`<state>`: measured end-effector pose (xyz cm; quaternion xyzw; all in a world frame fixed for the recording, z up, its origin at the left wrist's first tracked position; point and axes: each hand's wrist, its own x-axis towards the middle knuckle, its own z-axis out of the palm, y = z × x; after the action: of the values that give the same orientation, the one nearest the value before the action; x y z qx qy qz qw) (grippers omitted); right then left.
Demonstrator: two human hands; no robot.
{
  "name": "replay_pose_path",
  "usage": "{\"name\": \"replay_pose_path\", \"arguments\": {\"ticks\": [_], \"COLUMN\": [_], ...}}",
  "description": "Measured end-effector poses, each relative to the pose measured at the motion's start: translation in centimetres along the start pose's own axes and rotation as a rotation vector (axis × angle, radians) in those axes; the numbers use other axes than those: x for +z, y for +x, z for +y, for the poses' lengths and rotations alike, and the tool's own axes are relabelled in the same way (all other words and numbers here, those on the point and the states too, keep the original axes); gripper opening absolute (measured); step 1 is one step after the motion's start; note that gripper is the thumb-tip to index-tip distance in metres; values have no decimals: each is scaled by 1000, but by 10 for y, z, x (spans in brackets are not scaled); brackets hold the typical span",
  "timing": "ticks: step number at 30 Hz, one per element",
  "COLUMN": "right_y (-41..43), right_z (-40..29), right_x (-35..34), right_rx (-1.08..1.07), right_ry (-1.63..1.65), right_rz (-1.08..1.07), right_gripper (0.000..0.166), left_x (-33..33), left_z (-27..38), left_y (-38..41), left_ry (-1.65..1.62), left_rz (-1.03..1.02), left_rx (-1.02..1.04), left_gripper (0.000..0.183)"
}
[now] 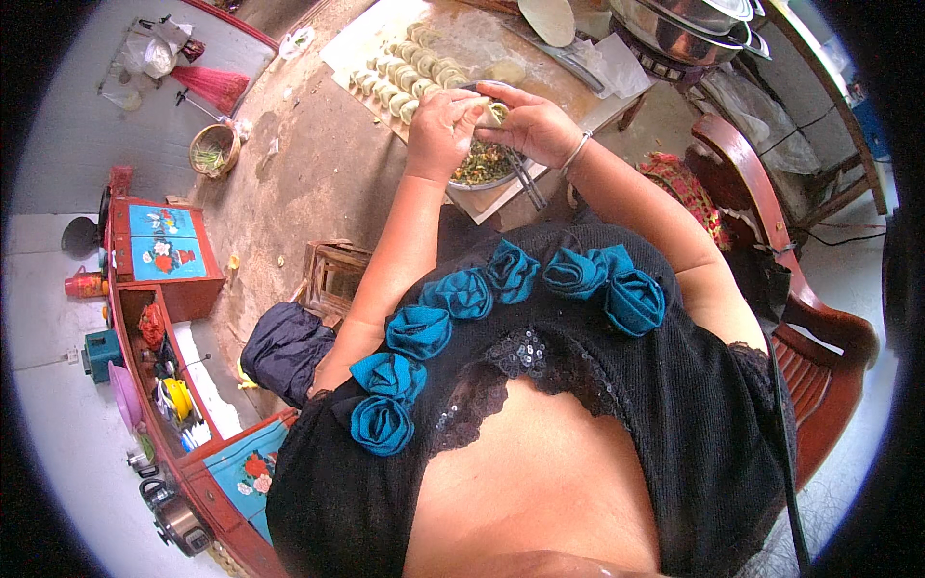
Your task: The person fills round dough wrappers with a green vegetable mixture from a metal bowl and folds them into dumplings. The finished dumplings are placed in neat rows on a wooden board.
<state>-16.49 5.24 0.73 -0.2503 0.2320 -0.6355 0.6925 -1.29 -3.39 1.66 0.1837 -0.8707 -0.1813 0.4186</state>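
My left hand and my right hand meet above a metal bowl of chopped filling, pinching a partly folded dumpling between them. Green filling shows at its right end. A bracelet circles my right wrist. A pair of chopsticks leans over the bowl's right rim. Beyond my hands, folded dumplings lie in rows on a floured board. A pale round of dough rests just behind the bowl, partly hidden by my fingers.
A knife, white paper and a pale oval piece are at the board's right. Steel pots stand beyond. A wooden armchair is at right, a wooden stool at left. A basket sits farther left.
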Motion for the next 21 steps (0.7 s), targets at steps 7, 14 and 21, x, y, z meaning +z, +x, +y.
{"name": "replay_pose_path", "arguments": {"ticks": [7, 14, 21], "right_y": [0, -2, -8], "right_z": [-3, -2, 12], "right_x": [-3, -6, -4], "right_rx": [0, 35, -390], "right_ry": [-87, -84, -701], "right_rz": [-26, -45, 122], "right_gripper": [59, 66, 51], "left_x": [0, 3, -3], "left_z": [7, 4, 14], "left_y": [-1, -3, 4], "left_ry": [-72, -94, -27], "left_rz": [-193, -108, -41], "left_rx": [-82, -78, -251], "left_gripper": [45, 38, 34]}}
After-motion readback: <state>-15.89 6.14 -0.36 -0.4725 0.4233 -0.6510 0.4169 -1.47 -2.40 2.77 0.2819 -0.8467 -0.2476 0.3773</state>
